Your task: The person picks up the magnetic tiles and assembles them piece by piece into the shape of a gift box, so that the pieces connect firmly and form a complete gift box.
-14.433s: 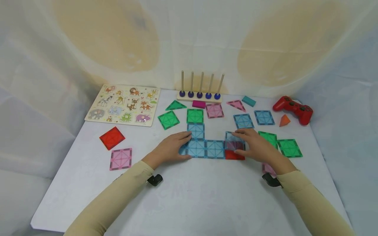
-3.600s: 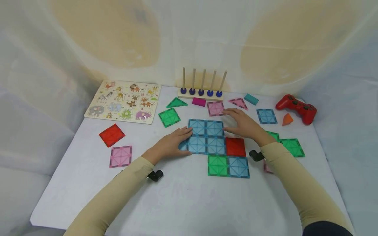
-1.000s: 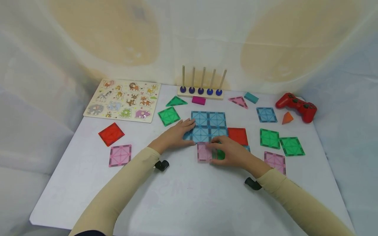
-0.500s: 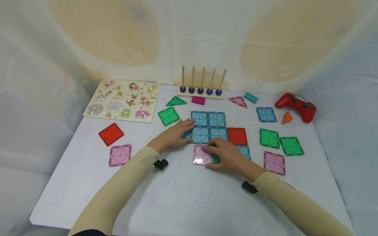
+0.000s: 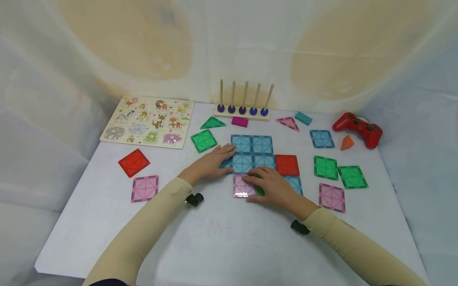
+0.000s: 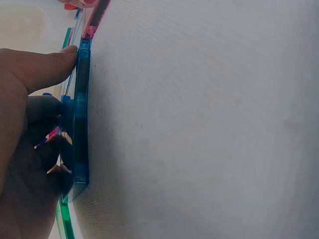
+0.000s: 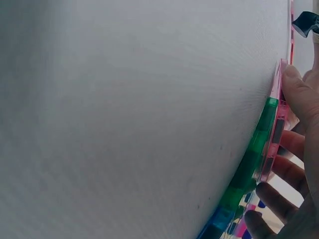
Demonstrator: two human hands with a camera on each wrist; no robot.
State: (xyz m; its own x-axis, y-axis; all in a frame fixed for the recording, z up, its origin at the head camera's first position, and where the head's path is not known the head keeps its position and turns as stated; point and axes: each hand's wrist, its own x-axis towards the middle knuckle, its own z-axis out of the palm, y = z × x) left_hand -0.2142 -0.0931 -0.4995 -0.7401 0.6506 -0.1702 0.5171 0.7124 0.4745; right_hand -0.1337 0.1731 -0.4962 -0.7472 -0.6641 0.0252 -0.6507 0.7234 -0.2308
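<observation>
Clear blue square magnetic tiles (image 5: 242,143) lie edge to edge mid-table, with a red tile (image 5: 287,165) on their right side. My left hand (image 5: 210,165) rests over the leftmost blue tile (image 5: 227,163), fingers spread and mostly covering it; the left wrist view shows the thumb against a blue tile edge (image 6: 81,109). Between thumb and fingers, my right hand (image 5: 272,187) holds a pink square tile (image 5: 239,190) at the front row's left end. In the right wrist view that pink tile (image 7: 277,132) slightly overlaps a green tile (image 7: 251,157). A blue tile (image 5: 294,184) peeks out right of this hand.
Loose green tiles (image 5: 325,167) and a pink tile (image 5: 332,197) lie at right, below a red game controller (image 5: 358,129). Behind stand a peg stacker (image 5: 242,114) and an animal puzzle board (image 5: 148,122). A red tile (image 5: 134,162) and pink tile (image 5: 144,188) lie left.
The right hand has brought the pink tile from beside the peg stacker to the front row, then shifted it slightly left. Earlier, blue tiles were regrouped into a block. The left hand stays put.
</observation>
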